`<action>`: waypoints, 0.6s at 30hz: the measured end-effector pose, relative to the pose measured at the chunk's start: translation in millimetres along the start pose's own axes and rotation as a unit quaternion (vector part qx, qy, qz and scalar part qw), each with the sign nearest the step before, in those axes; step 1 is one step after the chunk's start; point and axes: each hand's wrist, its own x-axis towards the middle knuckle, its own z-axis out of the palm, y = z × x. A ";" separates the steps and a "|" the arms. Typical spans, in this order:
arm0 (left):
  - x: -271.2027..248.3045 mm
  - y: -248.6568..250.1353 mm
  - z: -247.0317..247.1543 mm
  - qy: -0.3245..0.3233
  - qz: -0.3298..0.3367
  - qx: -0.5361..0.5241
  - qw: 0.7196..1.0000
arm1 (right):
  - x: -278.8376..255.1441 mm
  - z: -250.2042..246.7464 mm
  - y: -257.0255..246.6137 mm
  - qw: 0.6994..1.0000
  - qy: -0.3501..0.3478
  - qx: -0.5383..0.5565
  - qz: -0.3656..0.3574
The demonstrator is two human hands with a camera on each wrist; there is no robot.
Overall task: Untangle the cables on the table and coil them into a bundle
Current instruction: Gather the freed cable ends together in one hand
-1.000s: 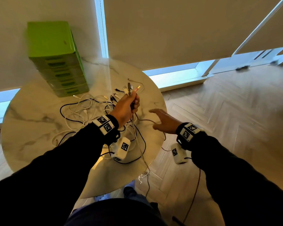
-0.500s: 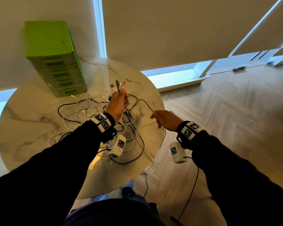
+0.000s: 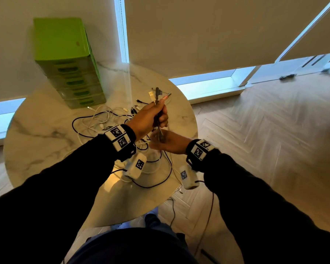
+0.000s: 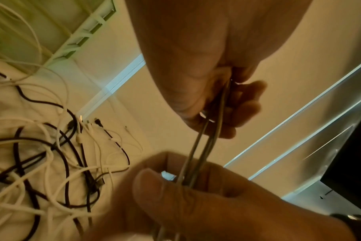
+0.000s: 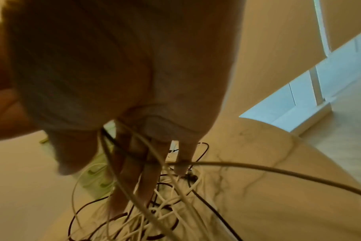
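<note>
A tangle of black and white cables point(image 3: 91, 122) lies on the round marble table point(image 3: 36, 134). My left hand point(image 3: 160, 115) is raised above it and grips a bunch of cable ends, whose plugs point(image 3: 157, 94) stick up out of the fist. Just below it, my right hand point(image 3: 158, 139) holds the same strands where they hang down. In the left wrist view the left hand's fingers point(image 4: 243, 104) curl round the thin cables point(image 4: 204, 143), and the right thumb point(image 4: 153, 187) presses them. In the right wrist view strands point(image 5: 134, 163) run along my fingers point(image 5: 146, 179) to the pile.
A green stack of drawers point(image 3: 69, 63) stands at the table's back left. Some loose plugs point(image 3: 133, 109) lie behind the tangle. One cable point(image 3: 172, 206) hangs over the near right edge to the wooden floor point(image 3: 265, 140). Blinds cover the windows behind.
My right hand came in from the table's right edge to just under the left hand and took hold of the hanging strands. The left hand kept its grip on the cable ends.
</note>
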 end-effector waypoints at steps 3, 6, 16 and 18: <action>-1.6 5.4 -19.0 0.014 0.001 -0.011 1.000 | 2.7 -4.9 5.5 0.998 -0.045 0.020 0.039; -2.9 4.7 -39.1 0.069 0.009 -0.067 0.995 | 0.2 -28.6 12.6 0.989 0.018 -0.114 0.094; 8.8 7.1 -56.9 0.227 0.091 -0.164 0.956 | 19.4 -3.2 12.6 0.952 -0.024 -0.303 0.040; 12.2 3.6 -54.2 0.232 0.068 -0.134 0.961 | 24.9 18.1 5.1 0.942 -0.094 -0.322 0.022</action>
